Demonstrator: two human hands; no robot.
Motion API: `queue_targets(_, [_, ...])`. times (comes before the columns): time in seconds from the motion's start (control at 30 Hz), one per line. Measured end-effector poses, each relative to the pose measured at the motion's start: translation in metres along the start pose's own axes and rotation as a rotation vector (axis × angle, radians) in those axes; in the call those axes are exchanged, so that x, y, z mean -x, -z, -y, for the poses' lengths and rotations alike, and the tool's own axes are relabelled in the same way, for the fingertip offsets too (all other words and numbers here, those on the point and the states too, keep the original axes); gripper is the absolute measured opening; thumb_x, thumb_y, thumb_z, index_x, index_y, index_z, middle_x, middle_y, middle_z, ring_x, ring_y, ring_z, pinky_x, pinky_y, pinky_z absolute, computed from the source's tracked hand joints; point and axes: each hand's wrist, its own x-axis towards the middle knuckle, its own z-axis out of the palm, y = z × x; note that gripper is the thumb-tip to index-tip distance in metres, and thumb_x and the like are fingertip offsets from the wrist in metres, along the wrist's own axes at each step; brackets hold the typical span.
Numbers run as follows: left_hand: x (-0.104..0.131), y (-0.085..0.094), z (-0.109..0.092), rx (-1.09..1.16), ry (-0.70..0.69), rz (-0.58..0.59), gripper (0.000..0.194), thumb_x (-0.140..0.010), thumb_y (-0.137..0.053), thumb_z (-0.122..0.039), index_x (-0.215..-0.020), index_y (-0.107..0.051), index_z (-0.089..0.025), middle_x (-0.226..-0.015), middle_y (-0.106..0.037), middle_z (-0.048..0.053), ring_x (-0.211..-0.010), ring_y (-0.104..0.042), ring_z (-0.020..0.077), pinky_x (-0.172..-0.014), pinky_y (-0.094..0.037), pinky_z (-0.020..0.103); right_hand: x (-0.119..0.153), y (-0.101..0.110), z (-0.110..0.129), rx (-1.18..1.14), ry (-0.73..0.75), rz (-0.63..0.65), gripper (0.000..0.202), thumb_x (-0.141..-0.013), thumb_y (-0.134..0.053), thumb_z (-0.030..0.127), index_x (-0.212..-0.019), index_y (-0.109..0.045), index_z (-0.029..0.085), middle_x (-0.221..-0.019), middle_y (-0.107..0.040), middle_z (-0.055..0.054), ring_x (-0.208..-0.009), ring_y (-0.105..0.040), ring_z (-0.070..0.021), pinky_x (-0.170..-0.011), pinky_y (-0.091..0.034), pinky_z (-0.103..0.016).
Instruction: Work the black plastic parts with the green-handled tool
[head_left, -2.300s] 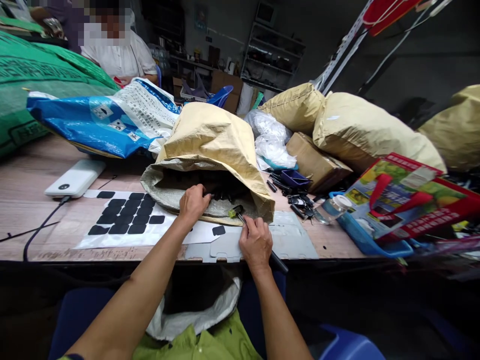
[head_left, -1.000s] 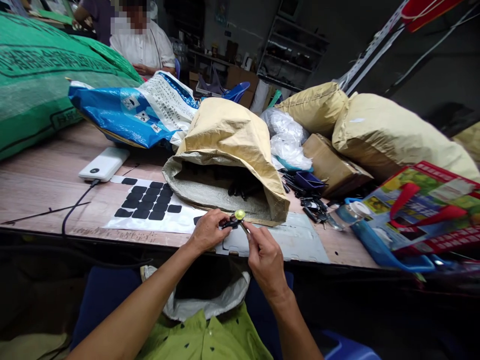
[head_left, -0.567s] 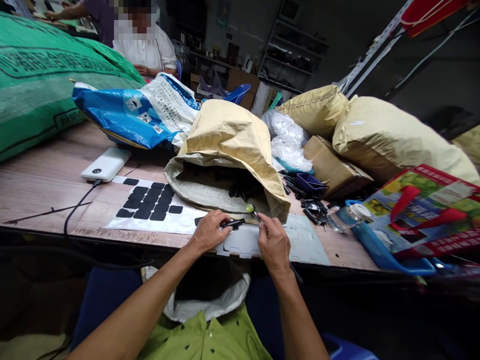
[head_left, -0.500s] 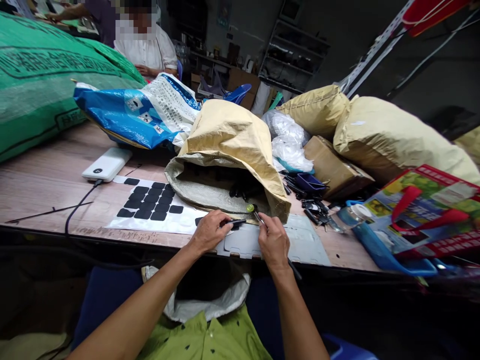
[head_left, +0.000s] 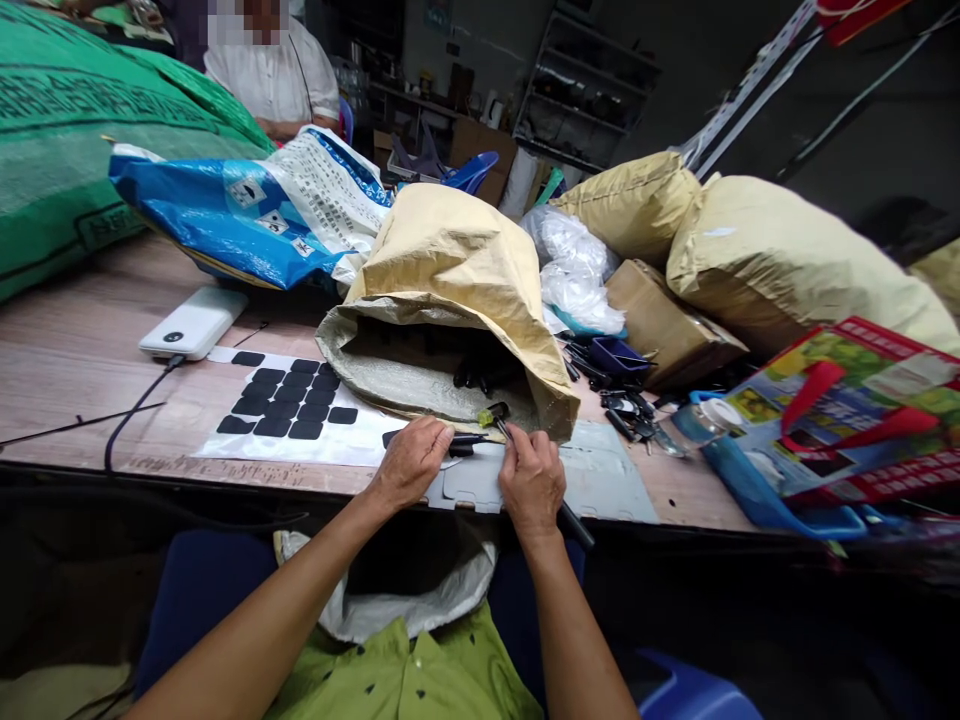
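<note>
My left hand [head_left: 411, 462] is closed in a pinch on a slim black rod-like part [head_left: 469, 440], whose end points right over a grey board [head_left: 480, 478]. My right hand [head_left: 532, 482] grips a small mallet [head_left: 493, 414] by its shaft. The mallet's head is yellow-green on one side and black on the other, and its black handle sticks out below my hand. Just behind both hands, a tan paper sack [head_left: 457, 245] lies with its mouth towards me. Dark parts show inside it, too shadowed to make out.
To the left, black rounded-square pads [head_left: 281, 400] sit on a white sheet, near a white power bank [head_left: 193, 322] with a cable. Black parts [head_left: 630, 415], a glass jar [head_left: 697, 425] and a colourful bag [head_left: 870, 420] stand right. A person in white [head_left: 274, 80] sits across.
The mallet's head has tilted, and more of its handle shows below my right hand. My left hand has turned slightly around the black part. The whole view has shifted a little.
</note>
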Motion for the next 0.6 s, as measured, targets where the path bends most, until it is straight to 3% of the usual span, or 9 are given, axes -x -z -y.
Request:
queue_targets(0.33, [-0.002, -0.001, 0.003, 0.033, -0.011, 0.009, 0.041, -0.106, -0.031, -0.036, -0.072, -0.05, -0.021, -0.078, -0.057, 0.002, -0.079, -0.052, 0.0176, -0.078, -0.04, 0.032, 0.0, 0.0, 0.001, 0.007, -0.013, -0.001, 0.031, -0.097, -0.053, 0.021, -0.124, -0.066, 0.028, -0.095, -0.057, -0.005, -0.092, -0.048, -0.0217, -0.077, -0.035, -0.031])
queue_targets(0.43, [0.005, 0.007, -0.007, 0.059, -0.021, 0.039, 0.041, -0.106, -0.029, -0.038, -0.074, -0.049, -0.021, -0.08, -0.056, 0.002, -0.079, -0.052, 0.0173, -0.077, -0.04, 0.031, 0.001, 0.0, 0.001, 0.011, -0.008, -0.01, 0.031, -0.097, -0.053, 0.021, -0.124, -0.066, 0.027, -0.095, -0.057, -0.005, -0.092, -0.048, -0.0216, -0.077, -0.034, -0.031])
queue_targets(0.5, [0.019, 0.016, -0.019, 0.05, -0.054, 0.122, 0.041, -0.107, -0.028, -0.039, -0.077, -0.049, -0.021, -0.081, -0.056, 0.002, -0.081, -0.053, 0.0173, -0.077, -0.04, 0.031, 0.001, 0.0, 0.001, 0.018, -0.007, -0.01, 0.032, -0.096, -0.053, 0.021, -0.124, -0.067, 0.028, -0.094, -0.057, -0.005, -0.091, -0.048, -0.0215, -0.076, -0.034, -0.031])
queue_targets(0.6, [0.052, 0.03, -0.037, 0.011, -0.114, 0.367, 0.039, -0.106, -0.03, -0.041, -0.083, -0.054, -0.021, -0.083, -0.06, 0.002, -0.08, -0.056, 0.0169, -0.074, -0.039, 0.03, 0.001, 0.0, 0.002, 0.028, -0.021, -0.003, 0.032, -0.095, -0.055, 0.02, -0.124, -0.067, 0.029, -0.093, -0.057, -0.005, -0.091, -0.048, -0.0216, -0.076, -0.034, -0.031])
